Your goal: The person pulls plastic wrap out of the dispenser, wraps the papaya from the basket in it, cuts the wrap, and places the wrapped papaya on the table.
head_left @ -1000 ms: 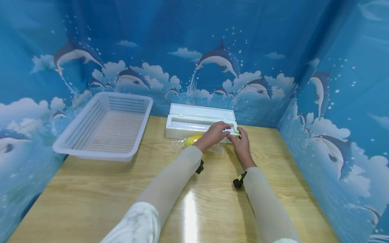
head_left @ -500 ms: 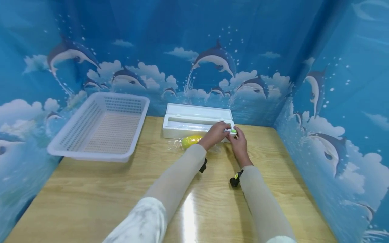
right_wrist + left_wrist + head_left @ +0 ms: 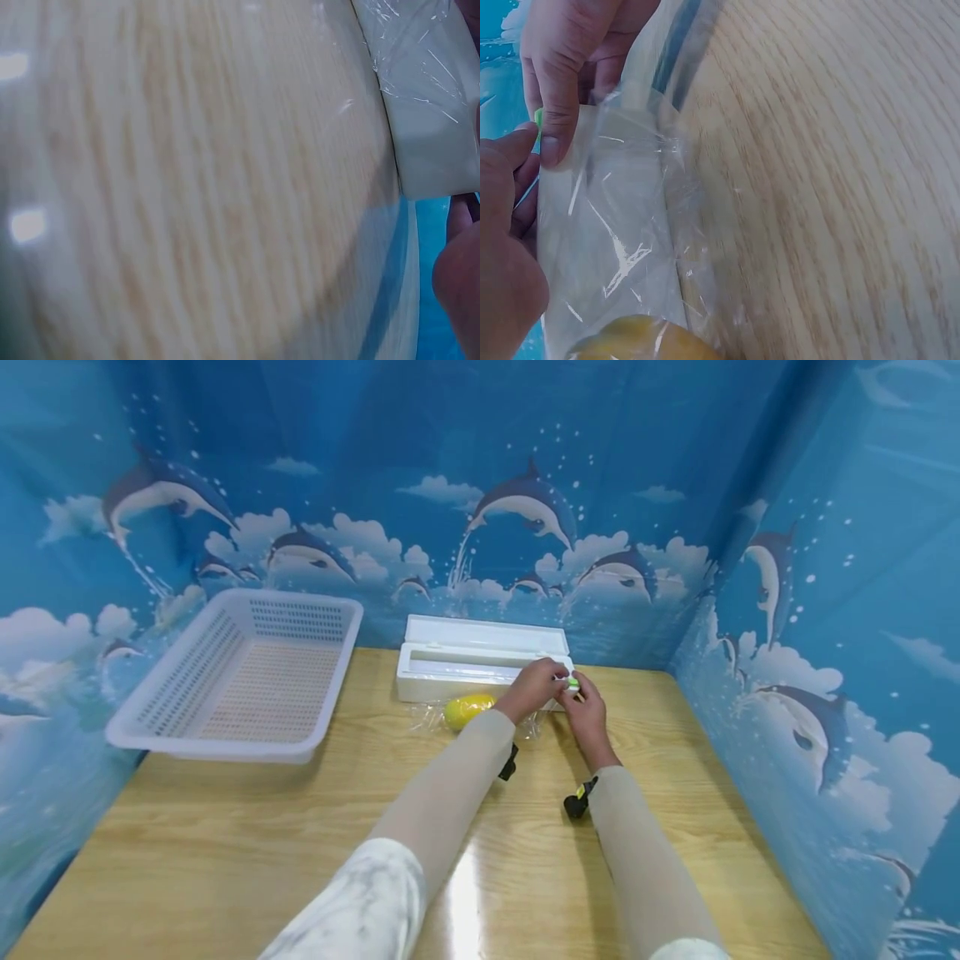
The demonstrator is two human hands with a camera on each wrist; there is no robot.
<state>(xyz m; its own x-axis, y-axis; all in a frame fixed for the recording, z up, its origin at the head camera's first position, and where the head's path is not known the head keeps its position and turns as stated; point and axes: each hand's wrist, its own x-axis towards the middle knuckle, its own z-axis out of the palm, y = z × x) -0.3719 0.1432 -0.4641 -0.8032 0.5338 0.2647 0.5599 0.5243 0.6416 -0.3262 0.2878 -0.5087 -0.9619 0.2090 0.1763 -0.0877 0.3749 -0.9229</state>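
A white cling film dispenser [image 3: 435,683] stands at the back of the table with its lid raised. A bright green slide cutter [image 3: 573,682] shows at its right end. My left hand [image 3: 534,687] has its curled fingertips at the cutter, apparently pinching it. Around the dispenser's right end, my right hand [image 3: 587,710] grips with its thumb on the front face, its index finger beside the cutter. Clear film hangs over the dispenser's front in the left wrist view. A yellow mango-like fruit [image 3: 467,711] lies under or in clear film before the dispenser, partly hidden by my left arm.
To the left stands a white perforated plastic basket [image 3: 318,718], with nothing seen inside. A blue dolphin-print curtain [image 3: 375,435] surrounds the back and sides of the wooden table [image 3: 225,860].
The whole view has shifted slightly, so everything sits a little further left. Both hands stay at the dispenser's right end, with small finger movements around the green cutter. More of the yellow fruit shows.
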